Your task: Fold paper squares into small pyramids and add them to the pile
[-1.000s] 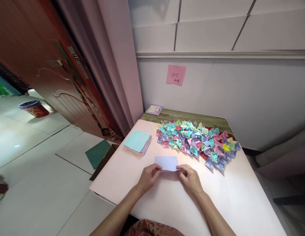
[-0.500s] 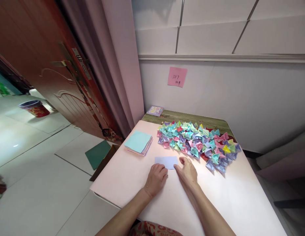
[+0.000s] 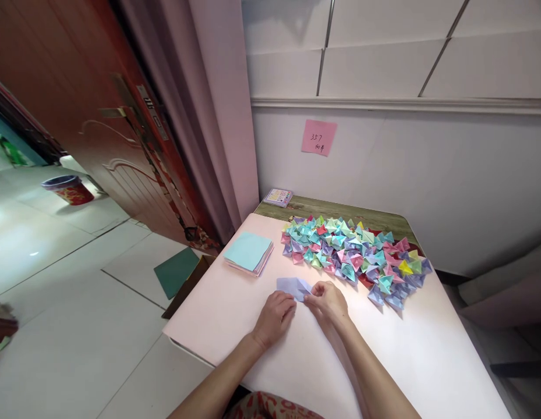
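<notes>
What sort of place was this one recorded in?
Probably a room in a home: a panelled red-brown door, a long mauve curtain and a patterned bin on the tiled floor suggest it.

Bright light pales the tabletop (image 3: 396, 355), glare whitens the floor (image 3: 29, 233), and outer edges look stretched.

Table (image 3: 209, 320) with sheet (image 3: 286, 285), stack (image 3: 248, 250), paper shapes (image 3: 349, 256)
</notes>
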### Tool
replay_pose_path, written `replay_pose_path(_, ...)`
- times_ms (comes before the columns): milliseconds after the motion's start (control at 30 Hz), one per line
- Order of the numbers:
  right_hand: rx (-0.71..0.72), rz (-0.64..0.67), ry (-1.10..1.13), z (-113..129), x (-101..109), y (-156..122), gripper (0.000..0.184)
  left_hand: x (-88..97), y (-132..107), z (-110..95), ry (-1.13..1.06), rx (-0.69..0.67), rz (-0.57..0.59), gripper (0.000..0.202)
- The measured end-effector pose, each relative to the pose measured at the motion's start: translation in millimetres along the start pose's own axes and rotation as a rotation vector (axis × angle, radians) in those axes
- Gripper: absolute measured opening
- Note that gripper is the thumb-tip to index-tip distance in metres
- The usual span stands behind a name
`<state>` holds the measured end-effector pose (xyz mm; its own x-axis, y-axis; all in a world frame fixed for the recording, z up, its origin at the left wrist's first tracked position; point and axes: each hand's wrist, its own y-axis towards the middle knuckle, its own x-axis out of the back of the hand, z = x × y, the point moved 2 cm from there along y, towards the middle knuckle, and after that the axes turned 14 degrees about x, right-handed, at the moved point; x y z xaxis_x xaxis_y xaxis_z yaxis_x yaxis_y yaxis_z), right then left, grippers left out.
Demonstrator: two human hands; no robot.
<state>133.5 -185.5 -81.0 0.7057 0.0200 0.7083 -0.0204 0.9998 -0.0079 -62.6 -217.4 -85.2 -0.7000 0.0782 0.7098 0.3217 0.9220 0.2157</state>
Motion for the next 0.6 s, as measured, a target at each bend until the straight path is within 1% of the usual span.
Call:
replay_pose_path(33, 0.027, -0.045, 0.052, 1, -1, -1, 0.02, -0.2, 0, 0, 0.001, 0.001, 0.004, 0.024)
replay_pose_path(100, 0.024, -0.142, 0.268, 3, -7, -1, 0.021, -0.6, 0, 0, 0.005, -0.001, 0.008, 0.03)
replay_pose_path(167, -0.03, -0.214, 0.511, 4, -13, 1, 0.032, -0.5, 0, 0, 0.001, -0.007, 0.01, 0.03)
replay_pose_path(233, -0.072, -0.266, 0.638, 3, -19, 4, 0.044, 0.6, -1, 0, -0.013, -0.013, 0.007, 0.027)
replay_pose_path(267, -0.082, -0.28, 0.658, 1, -20, 6, 0.049, 1.7, -2, 0, -0.017, -0.014, 0.0, 0.026)
replay_pose_path(333, -0.111, -0.266, 0.717, -3, -23, 8, 0.057, 4.6, -4, -2, -0.022, -0.012, -0.024, 0.025)
replay_pose_path(400, -0.153, -0.222, 0.808, -7, -23, 8, 0.059, 7.7, -6, -6, -0.032, 0.024, -0.058, 0.02)
replay_pose_path(433, -0.167, -0.201, 0.842, -8, -23, 8, 0.057, 8.9, -6, -9, -0.05, 0.073, -0.074, 0.017)
replay_pose_path(467, -0.172, -0.191, 0.857, -8, -22, 6, 0.055, 9.3, -7, -13, -0.084, 0.151, -0.079, 0.018)
replay_pose_path(500, -0.168, -0.197, 0.863, -7, -19, 5, 0.054, 8.3, -7, -16, -0.14, 0.258, -0.058, 0.025)
replay_pose_path(533, -0.158, -0.213, 0.87, -5, -17, 3, 0.054, 5.7, -7, -20, -0.226, 0.388, -0.003, 0.034)
replay_pose_path(567, -0.146, -0.232, 0.889, -2, -14, 1, 0.056, 1.1, -6, -25, -0.348, 0.531, 0.095, 0.042)
replay_pose_path(600, -0.133, -0.255, 0.921, 3, -11, -1, 0.057, -5.1, -4, -30, -0.508, 0.675, 0.228, 0.047)
